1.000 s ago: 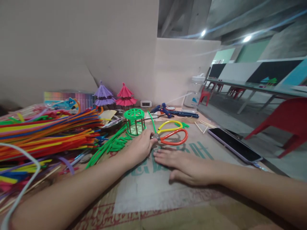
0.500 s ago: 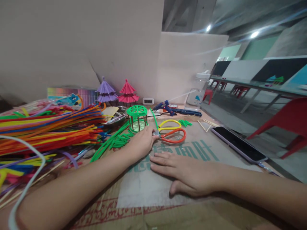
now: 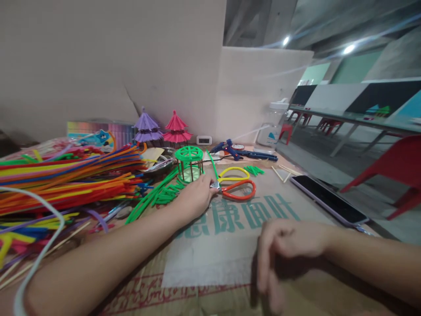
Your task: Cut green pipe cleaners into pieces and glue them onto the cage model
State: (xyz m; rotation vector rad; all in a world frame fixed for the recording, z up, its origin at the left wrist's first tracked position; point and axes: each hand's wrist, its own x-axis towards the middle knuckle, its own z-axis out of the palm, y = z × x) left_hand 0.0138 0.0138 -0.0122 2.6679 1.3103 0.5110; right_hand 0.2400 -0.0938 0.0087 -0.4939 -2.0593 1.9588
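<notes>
Left hand [image 3: 196,195] gripped the scissors [image 3: 238,198] at the pivot end; I couldn't see the blades, probably held there so the tips were covered. Handles pointed right of that grip, loops spread, long axis roughly left-right, over the sheet [image 3: 204,263]. Right hand [image 3: 292,239] hung loose, right of the grip and nearer the camera, fingers bent, nothing seen in it. Green frame [image 3: 188,159] stood just beyond the grip, likely for easy reach.
</notes>
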